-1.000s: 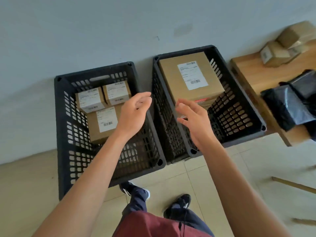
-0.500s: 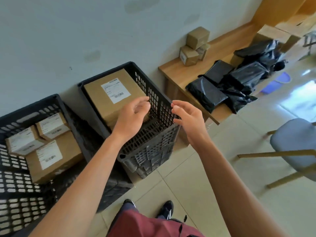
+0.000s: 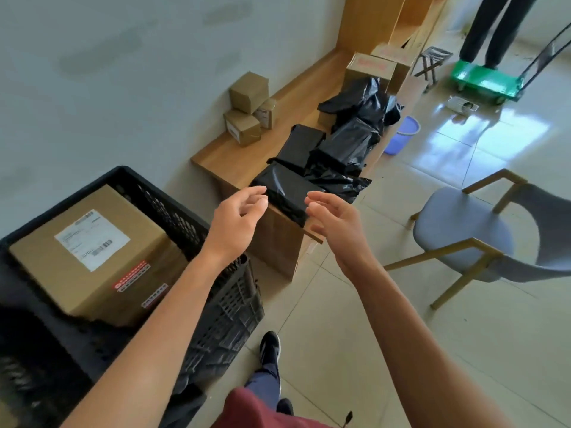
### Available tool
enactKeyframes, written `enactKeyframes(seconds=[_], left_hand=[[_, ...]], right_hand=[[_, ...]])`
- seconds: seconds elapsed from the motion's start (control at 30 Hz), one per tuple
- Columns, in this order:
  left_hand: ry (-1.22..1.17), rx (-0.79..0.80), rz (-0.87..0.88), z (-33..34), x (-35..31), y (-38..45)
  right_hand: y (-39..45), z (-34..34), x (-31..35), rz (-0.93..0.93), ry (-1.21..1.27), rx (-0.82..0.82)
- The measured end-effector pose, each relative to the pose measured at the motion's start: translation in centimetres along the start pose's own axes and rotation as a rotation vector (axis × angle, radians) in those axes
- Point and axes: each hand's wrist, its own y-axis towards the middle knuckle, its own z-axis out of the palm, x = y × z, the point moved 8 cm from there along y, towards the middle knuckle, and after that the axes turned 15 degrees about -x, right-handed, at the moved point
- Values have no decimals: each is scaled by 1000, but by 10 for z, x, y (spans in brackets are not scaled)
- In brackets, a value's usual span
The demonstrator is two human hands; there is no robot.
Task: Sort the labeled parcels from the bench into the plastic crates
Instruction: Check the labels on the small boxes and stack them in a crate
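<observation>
My left hand (image 3: pixel 236 219) and my right hand (image 3: pixel 335 222) are raised side by side, fingers relaxed and holding nothing, just short of the near end of the wooden bench (image 3: pixel 228 156). A black-wrapped parcel (image 3: pixel 285 193) lies at that end, right behind my fingertips. More black parcels (image 3: pixel 343 143) are piled further along, and small cardboard boxes (image 3: pixel 247 109) stand by the wall. At the lower left a black plastic crate (image 3: pixel 191 217) holds a large labeled cardboard box (image 3: pixel 89 245).
A grey chair with wooden legs (image 3: pixel 469 230) stands right of the bench. Further off are a purple bucket (image 3: pixel 401 139), larger cardboard boxes (image 3: pixel 370 67), a green trolley (image 3: pixel 485 81) and another person's legs (image 3: pixel 491 26). My shoes are on the tiled floor.
The view has swung right from the two crates toward the bench. Both empty hands have moved from over the crates to the bench's near end.
</observation>
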Motion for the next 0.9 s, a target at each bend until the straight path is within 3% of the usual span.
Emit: enactKeyframes(seconds=[0.57, 0.9], left_hand=[[18, 241, 99, 179, -43, 136], [62, 195, 50, 294, -69, 181]], right_hand=[[170, -75, 4, 63, 1, -219], [288, -144, -1, 69, 0, -124]])
